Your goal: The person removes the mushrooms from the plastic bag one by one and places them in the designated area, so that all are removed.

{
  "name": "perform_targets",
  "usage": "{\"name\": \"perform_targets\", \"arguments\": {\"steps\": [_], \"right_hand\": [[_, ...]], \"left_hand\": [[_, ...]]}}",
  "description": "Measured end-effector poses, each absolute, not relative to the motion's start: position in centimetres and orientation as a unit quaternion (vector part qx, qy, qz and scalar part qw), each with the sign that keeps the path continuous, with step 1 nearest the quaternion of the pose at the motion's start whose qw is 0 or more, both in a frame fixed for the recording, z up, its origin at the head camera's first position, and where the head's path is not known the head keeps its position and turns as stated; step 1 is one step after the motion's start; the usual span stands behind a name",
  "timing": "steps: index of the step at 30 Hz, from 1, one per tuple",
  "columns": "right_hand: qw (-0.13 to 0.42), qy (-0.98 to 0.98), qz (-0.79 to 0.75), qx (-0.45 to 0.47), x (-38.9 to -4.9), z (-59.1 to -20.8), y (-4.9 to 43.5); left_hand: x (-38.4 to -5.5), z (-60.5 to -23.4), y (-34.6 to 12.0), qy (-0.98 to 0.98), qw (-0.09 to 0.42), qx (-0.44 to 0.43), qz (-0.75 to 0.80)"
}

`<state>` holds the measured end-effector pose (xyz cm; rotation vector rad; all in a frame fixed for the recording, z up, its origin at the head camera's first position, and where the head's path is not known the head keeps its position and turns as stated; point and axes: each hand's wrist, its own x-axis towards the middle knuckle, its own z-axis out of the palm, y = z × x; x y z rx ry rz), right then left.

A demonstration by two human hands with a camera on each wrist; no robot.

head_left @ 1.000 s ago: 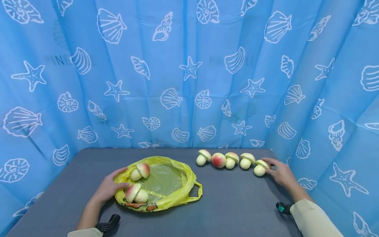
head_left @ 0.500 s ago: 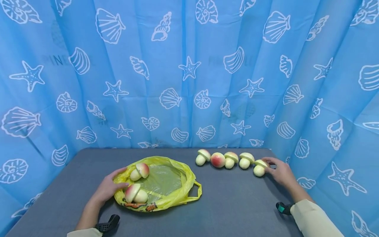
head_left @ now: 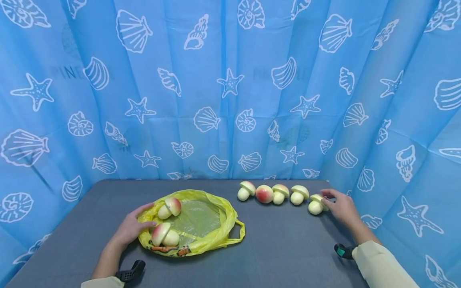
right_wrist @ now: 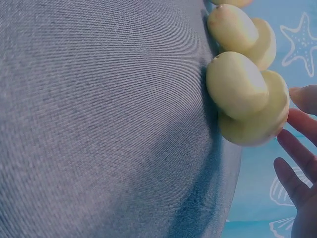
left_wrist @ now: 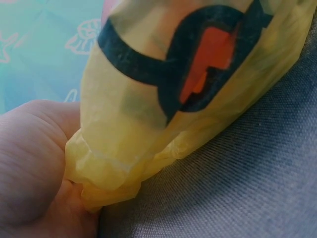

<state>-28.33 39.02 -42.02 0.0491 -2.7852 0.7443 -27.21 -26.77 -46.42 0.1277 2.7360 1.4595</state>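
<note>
The right hand, fingers spread, has shifted slightly against the end mushroom, on the bench at three o'clock from the bag; pickup seems not begun. The left hand grips the bag.

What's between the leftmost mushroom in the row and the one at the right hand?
A red-tinged round piece, then two mushrooms; the head view shows them.

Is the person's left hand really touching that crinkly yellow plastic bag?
Touching. The left wrist view shows it: the bare left hand lies right against the crumpled edge of the yellow plastic bag, with no gap where they meet.
</note>
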Motion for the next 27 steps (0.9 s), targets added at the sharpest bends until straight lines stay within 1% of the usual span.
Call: {"name": "perform_targets", "arguments": {"steps": [8,20,24,27], "right_hand": [[0.146,-0.953,0.264,0.012,-28.4,-41.5,38.5],[0.199,-0.941,0.274,0.020,-29.2,-40.1,36.6],[0.205,-0.941,0.269,0.019,-29.7,-39.7,35.5],[0.199,-0.942,0.271,0.016,-30.2,-39.2,34.3]], "left_hand": [[-27.3,-46.5,-26.8,0.881,0.018,0.040,0.471],[-27.4,-46.1,-26.7,0.886,0.028,0.032,0.462],[-27.4,-46.1,-26.7,0.887,0.036,0.025,0.461],[-27.4,-46.0,-26.6,0.885,0.041,0.020,0.463]]}}
